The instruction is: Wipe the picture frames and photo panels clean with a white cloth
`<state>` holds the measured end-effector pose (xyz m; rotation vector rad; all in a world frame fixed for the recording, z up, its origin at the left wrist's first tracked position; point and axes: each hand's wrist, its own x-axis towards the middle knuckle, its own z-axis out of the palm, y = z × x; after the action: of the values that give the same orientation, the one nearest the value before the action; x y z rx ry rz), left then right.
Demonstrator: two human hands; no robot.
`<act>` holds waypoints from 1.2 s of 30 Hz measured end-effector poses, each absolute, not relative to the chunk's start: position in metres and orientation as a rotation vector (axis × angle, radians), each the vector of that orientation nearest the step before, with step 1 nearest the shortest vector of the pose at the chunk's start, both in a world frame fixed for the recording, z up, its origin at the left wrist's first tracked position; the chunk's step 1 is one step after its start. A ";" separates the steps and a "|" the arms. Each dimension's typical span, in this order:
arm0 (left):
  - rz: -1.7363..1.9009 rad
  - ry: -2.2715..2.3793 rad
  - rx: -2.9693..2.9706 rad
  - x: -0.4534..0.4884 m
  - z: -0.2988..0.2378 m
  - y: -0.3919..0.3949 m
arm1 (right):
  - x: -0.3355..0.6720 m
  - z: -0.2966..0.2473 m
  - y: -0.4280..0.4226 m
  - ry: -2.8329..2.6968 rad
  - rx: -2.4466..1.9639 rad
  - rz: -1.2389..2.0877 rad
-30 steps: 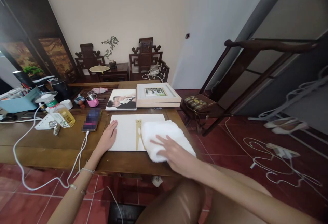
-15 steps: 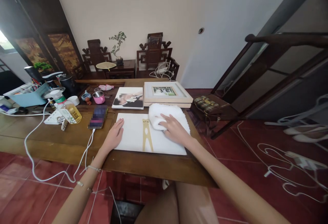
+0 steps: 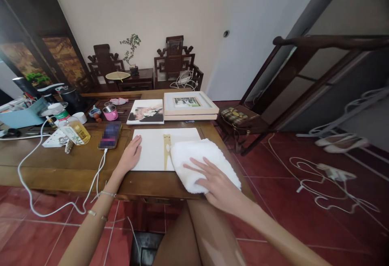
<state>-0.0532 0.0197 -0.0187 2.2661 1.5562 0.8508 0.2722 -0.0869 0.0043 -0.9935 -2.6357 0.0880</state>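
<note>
A white board [image 3: 153, 150] with a gold stand strip [image 3: 166, 152] lies flat on the wooden table [image 3: 75, 164]. My left hand [image 3: 130, 157] rests flat on the board's left edge, fingers stretched out. My right hand [image 3: 217, 183] presses flat on a folded white towel [image 3: 197, 158] that covers the board's right near corner and hangs past the table edge. Its fingers are spread on the cloth.
Behind the board lie a photo print [image 3: 146, 112] and stacked framed pictures [image 3: 188, 106]. To the left are a phone [image 3: 110, 135] on a white cable [image 3: 33, 168], a bottle [image 3: 71, 128] and a pink cup [image 3: 110, 113]. A dark chair [image 3: 243, 120] stands right; cables [image 3: 328, 185] lie on the floor.
My right hand has dragged the towel from the board's far right corner back toward me, to the near right corner. My left hand has stayed on the board's left edge.
</note>
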 end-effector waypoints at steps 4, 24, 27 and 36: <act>0.845 1.555 2.277 -0.055 -0.019 0.021 | 0.269 0.007 -0.046 -2.602 -1.074 0.114; 0.907 1.539 2.235 -0.055 -0.019 0.022 | 0.268 0.015 -0.098 -2.604 -1.098 0.168; 0.890 1.543 2.265 -0.056 -0.020 0.022 | 0.274 0.014 -0.092 -2.599 -1.063 0.213; 0.852 1.564 2.262 -0.056 -0.019 0.022 | 0.255 0.012 0.037 -2.520 -1.326 0.026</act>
<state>-0.0562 0.0222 -0.0189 2.2622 1.5642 0.8525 0.2551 0.0372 0.0118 -1.3257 -2.5203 0.0260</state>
